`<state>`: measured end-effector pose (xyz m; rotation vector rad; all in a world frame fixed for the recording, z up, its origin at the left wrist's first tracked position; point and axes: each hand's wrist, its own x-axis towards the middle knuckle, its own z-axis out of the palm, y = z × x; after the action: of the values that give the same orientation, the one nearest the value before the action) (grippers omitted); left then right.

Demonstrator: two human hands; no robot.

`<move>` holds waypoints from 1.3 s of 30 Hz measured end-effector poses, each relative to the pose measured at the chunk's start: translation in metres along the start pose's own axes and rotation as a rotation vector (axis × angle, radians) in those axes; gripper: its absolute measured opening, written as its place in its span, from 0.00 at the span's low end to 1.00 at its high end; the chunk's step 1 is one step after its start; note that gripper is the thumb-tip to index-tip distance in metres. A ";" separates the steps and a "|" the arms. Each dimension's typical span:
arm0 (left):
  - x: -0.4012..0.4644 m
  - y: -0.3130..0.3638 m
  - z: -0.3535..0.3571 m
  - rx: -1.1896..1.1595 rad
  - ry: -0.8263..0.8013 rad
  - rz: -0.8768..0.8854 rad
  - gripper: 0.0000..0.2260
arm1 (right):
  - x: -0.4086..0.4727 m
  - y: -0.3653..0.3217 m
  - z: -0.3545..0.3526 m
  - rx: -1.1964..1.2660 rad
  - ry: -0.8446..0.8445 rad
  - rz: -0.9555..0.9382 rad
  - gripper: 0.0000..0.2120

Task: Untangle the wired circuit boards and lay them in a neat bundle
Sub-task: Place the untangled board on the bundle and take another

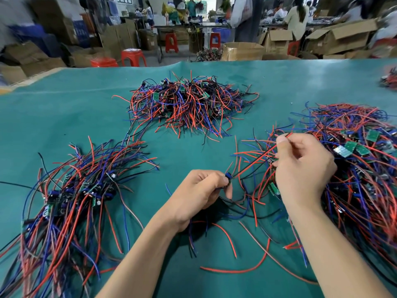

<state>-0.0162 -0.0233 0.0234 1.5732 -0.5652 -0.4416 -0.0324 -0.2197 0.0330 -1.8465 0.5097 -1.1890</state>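
Observation:
My left hand (199, 191) grips a small wired circuit board (228, 177) at its dark blue part, with black, blue and red leads hanging below the fist. From it a red and a black wire (253, 165) stretch up and right to my right hand (300, 166), which pinches wires between thumb and forefinger at the edge of the tangled pile on the right (356, 160). A laid-out bundle of boards with wires running one way (73, 196) lies at the left. A third tangled heap (189, 104) sits in the middle, farther back.
All of it rests on a green table cover (64, 117). Loose red wires (227, 271) lie near the front between my forearms. A further small heap (390, 79) is at the far right edge. Beyond the table are cardboard boxes, red stools and people working.

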 end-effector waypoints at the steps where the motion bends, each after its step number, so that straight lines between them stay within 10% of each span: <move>1: 0.000 0.000 0.000 -0.005 0.000 -0.002 0.13 | 0.001 0.003 0.001 0.072 0.004 0.076 0.06; 10: 0.004 -0.003 -0.007 -0.253 0.054 -0.056 0.12 | -0.008 -0.008 0.012 0.619 0.059 0.398 0.11; 16: 0.004 -0.008 -0.007 -0.285 0.058 -0.042 0.04 | -0.051 -0.022 0.022 0.307 -0.619 0.262 0.08; 26: 0.001 -0.007 -0.013 -0.145 -0.070 -0.036 0.10 | -0.035 -0.027 0.009 0.512 -0.845 0.425 0.14; 39: -0.002 -0.001 -0.008 -0.205 -0.160 -0.072 0.11 | -0.033 -0.023 0.012 0.395 -0.400 0.161 0.13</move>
<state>-0.0133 -0.0161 0.0229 1.3729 -0.5669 -0.6638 -0.0394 -0.1782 0.0330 -1.6071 0.1755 -0.7228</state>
